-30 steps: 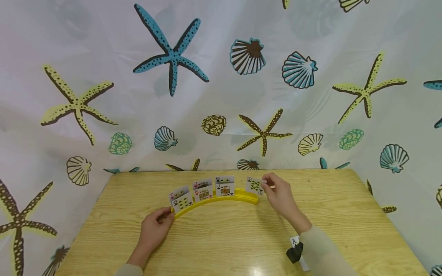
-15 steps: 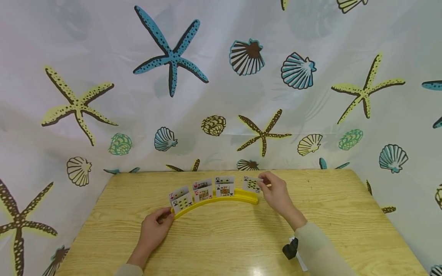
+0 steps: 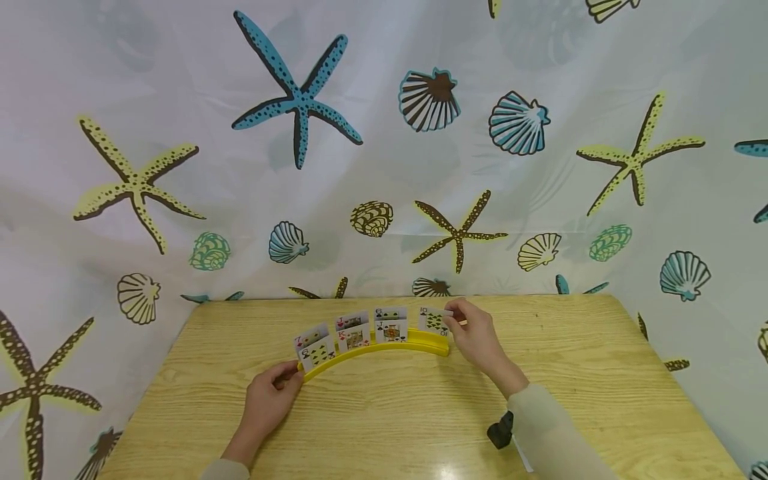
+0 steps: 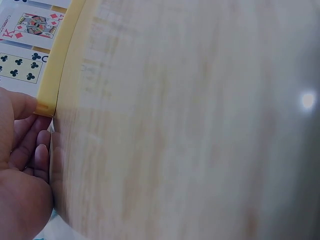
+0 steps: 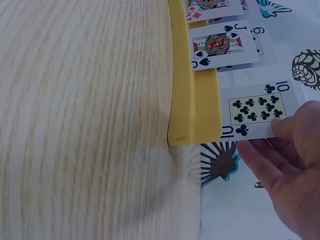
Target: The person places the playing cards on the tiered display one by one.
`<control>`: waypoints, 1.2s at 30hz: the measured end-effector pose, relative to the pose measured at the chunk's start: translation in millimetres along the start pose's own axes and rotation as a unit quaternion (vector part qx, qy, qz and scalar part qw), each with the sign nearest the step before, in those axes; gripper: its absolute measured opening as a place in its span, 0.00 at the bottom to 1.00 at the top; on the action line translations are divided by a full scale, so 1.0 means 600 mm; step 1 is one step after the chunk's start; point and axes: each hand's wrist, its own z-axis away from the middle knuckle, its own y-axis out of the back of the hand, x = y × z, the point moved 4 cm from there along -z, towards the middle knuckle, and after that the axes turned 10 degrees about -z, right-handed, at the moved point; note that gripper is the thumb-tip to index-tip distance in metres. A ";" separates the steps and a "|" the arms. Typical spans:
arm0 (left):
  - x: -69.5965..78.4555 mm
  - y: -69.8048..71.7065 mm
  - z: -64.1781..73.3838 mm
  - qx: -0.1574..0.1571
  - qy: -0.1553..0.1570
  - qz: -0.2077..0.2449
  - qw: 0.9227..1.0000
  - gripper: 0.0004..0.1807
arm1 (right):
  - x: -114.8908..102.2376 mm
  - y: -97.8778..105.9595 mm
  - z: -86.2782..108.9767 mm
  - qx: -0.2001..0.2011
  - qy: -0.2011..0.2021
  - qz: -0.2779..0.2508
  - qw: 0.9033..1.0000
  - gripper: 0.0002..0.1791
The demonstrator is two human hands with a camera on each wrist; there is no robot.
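Note:
A curved yellow card holder [image 3: 429, 341] stands on the table with playing cards upright in it. My left hand [image 3: 272, 398] pinches its left end between thumb and fingers, beside a front card with several clubs [image 3: 317, 353]. Over the holder's right end, my right hand [image 3: 476, 333] pinches the ten of clubs [image 5: 257, 110] by its right edge. That card stands at the back slot; whether its lower edge is seated cannot be told. The king of diamonds [image 3: 354, 337] and the jack of spades [image 5: 217, 46] stand in the front row, partly covering cards behind them.
The wooden table [image 3: 372, 413] has a curtain [image 3: 384, 253] with starfish and shells behind it. A black device [image 3: 501, 431] sits by the right sleeve [image 3: 552, 427]. Under that sleeve shows a white strip [image 3: 524, 457], mostly hidden.
My right hand has shifted slightly left with the ten of clubs, closer to the jack of spades. The left hand and the holder stay put.

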 end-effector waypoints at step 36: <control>-0.005 -0.004 -0.003 0.001 -0.004 -0.003 1.000 0.18 | 0.007 -0.006 -0.004 -0.010 -0.005 0.004 1.000 0.09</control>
